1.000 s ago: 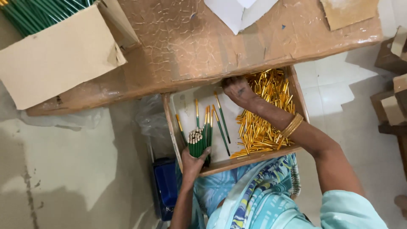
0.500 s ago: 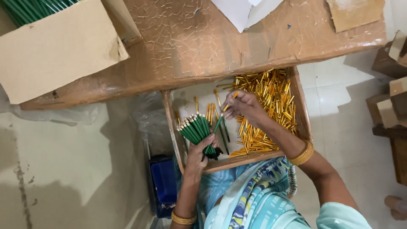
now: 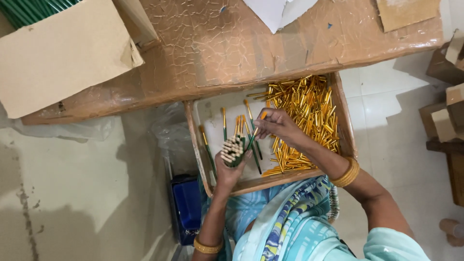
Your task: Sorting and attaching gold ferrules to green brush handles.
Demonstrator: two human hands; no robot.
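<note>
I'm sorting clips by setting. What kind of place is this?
Probably a small hand-assembly workshop: a wooden tray heaped with gold metal tubes, a bundle of green sticks in the left hand, and a cardboard box holding more.

Tray [image 3: 193,145] left half mostly bare; gold tube pile [image 3: 309,121] fills right; loose green sticks [image 3: 251,130] between.

green sticks [image 3: 235,151], gold caps [image 3: 304,121]
</note>
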